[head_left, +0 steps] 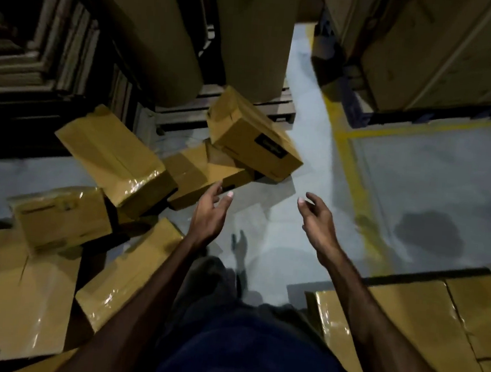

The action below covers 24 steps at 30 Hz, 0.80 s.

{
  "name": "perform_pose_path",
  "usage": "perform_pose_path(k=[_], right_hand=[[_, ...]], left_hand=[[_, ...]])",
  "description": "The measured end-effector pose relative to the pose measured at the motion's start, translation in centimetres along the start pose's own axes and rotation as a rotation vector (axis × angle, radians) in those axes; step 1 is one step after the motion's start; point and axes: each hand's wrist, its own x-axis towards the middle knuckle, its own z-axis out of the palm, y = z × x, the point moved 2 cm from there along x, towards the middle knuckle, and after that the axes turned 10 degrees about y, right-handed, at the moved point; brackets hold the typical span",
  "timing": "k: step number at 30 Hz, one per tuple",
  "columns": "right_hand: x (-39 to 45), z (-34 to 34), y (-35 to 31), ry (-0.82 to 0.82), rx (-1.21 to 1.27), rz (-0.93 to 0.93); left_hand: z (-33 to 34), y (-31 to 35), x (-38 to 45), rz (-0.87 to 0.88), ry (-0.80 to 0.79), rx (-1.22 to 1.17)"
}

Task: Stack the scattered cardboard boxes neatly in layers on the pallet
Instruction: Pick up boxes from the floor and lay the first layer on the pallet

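My left hand (210, 212) and right hand (317, 218) empty, fingers relaxed, apart. Tilted labelled carton (254, 136) far ahead: stiff, probably light, tape slick; grip opposite short ends.

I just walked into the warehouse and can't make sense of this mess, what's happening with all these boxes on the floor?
A person is reaching both bare arms forward over a jumble of cardboard boxes on the grey floor. The left hand and right hand are open and hold nothing. The left hand is nearest a flat-lying box, with a tilted box leaning on top of it. More boxes lie askew to the left. Neatly laid boxes sit at lower right.
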Motion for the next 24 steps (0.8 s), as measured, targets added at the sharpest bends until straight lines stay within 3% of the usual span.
perform_pose_path(k=[8,12,17,20,24], right_hand=[[12.4,7.7,-4.7,0.105,0.061,0.070],[21.1,14.9,-6.3,0.178,0.126,0.159],[31.9,24.0,-5.7,0.170,0.179,0.249],[37.6,28.3,-3.4,0.186,0.161,0.304],[42.7,32.2,-0.5,0.193,0.193,0.461]], left_hand=[[3.1,4.3,18.9,0.026,-0.117,0.133],[4.8,5.5,33.5,0.058,-0.247,0.295],[6.9,5.1,50.6,0.123,-0.294,0.470],[9.2,3.8,59.9,0.150,-0.323,0.547],[13.7,-4.3,74.1,0.157,-0.313,0.636]])
